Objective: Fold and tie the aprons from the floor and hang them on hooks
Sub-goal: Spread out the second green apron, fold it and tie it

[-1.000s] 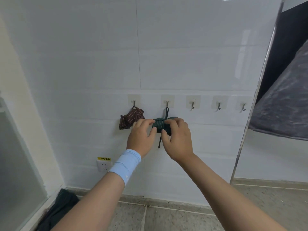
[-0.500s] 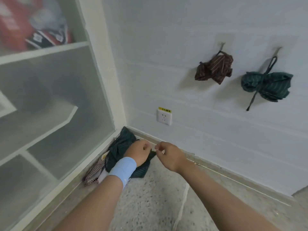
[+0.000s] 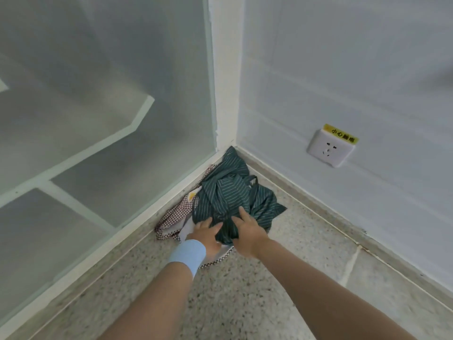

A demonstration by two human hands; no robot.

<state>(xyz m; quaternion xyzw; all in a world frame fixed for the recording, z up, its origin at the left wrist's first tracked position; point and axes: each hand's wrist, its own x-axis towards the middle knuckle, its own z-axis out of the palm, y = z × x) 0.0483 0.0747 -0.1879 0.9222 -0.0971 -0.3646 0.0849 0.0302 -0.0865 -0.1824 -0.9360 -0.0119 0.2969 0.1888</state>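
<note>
I count two aprons, one green striped apron and one red checked apron; one wall socket; one wristband.

The striped apron is dark green, the checked apron maroon and white.

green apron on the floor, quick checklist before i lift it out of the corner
1. Both hands on the green apron: ok. The left hand and right hand touch its near edge.
2. Firm grip: cannot tell. Folds of the cloth hide part of the fingers.
3. Apron free of the pile: not ok. It lies on top of a checked apron, which could get dragged along.
4. Strap found: ok. A strap loop shows at the far side of the apron.
5. Clear of the socket: ok. It is up on the wall, apart from the cloth.
</note>
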